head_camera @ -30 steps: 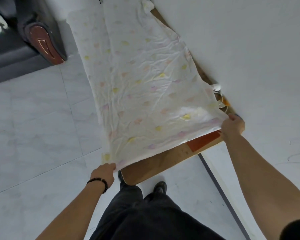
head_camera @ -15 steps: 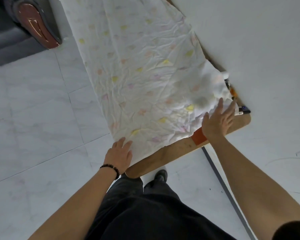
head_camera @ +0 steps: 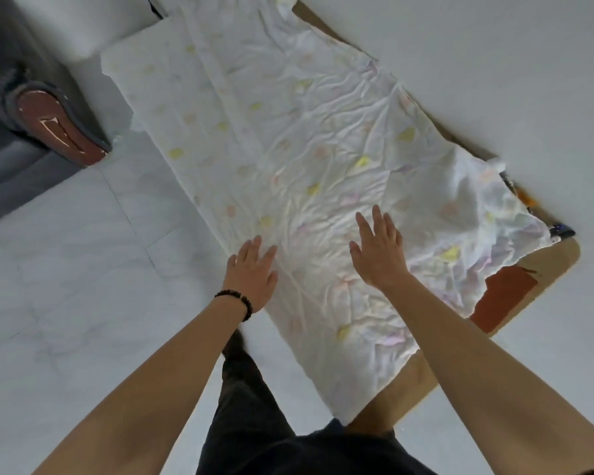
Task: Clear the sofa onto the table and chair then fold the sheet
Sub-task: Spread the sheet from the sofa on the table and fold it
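Observation:
A white sheet with pale yellow and pink spots lies spread, wrinkled, over a long wooden table that runs along the wall. My left hand lies flat with straight fingers on the sheet's left edge. My right hand is flat with spread fingers on the middle of the sheet. Neither hand holds anything. The sheet's near right corner is rumpled and raised.
A dark sofa arm with a reddish-brown end stands at the left. Small items lie on the table beside the rumpled corner, near the wall, and a red patch shows on the wood. White tiled floor spreads on the left.
Both hands let go of the sheet's near corners and moved forward onto it, now lying flat. The view has come closer over the table, and the sheet's near edge hangs toward me.

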`<state>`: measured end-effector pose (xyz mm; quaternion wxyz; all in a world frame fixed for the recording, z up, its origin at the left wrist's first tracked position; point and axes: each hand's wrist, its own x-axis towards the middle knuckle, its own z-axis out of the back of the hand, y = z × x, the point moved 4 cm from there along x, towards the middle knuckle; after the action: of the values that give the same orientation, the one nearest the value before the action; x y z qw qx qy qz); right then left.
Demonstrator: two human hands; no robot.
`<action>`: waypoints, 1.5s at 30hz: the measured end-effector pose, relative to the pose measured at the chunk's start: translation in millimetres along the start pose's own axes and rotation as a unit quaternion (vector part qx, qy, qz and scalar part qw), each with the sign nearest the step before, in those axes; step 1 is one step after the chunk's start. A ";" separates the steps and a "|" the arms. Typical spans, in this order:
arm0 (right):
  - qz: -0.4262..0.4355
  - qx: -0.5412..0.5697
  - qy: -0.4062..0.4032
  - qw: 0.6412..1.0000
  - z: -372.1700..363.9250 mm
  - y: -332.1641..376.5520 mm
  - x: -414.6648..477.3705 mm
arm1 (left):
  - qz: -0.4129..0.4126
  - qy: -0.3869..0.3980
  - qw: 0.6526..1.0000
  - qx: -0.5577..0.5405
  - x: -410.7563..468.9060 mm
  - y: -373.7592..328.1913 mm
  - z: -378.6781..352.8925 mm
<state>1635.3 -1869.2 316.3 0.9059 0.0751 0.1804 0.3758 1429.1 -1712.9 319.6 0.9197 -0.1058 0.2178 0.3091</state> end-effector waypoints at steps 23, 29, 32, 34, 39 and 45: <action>-0.254 0.007 -0.163 0.953 -34.8 128.9 127.1 | -0.310 -0.077 0.943 0.092 259.4 167.0 123.2; -0.247 0.067 -0.218 0.942 15.4 105.9 302.3 | -0.274 -0.126 0.949 0.090 421.7 147.4 201.3; -0.237 0.071 -0.190 0.950 22.7 104.9 371.6 | -0.250 -0.120 0.954 0.117 490.5 139.0 229.6; -0.219 0.071 -0.157 0.960 17.1 115.8 398.0 | -0.223 -0.092 0.960 0.142 520.3 144.1 239.2; -0.198 0.056 -0.175 0.963 -6.0 149.4 389.7 | -0.184 -0.025 0.962 0.199 526.3 183.9 235.7; -0.256 0.078 -0.162 0.950 2.4 179.6 387.0 | -0.189 -0.016 0.959 0.210 509.2 211.2 247.8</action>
<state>1771.3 -1468.4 262.7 0.9799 0.1568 0.0737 0.0987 1745.9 -1199.1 288.5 0.9661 0.0557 0.2394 0.0787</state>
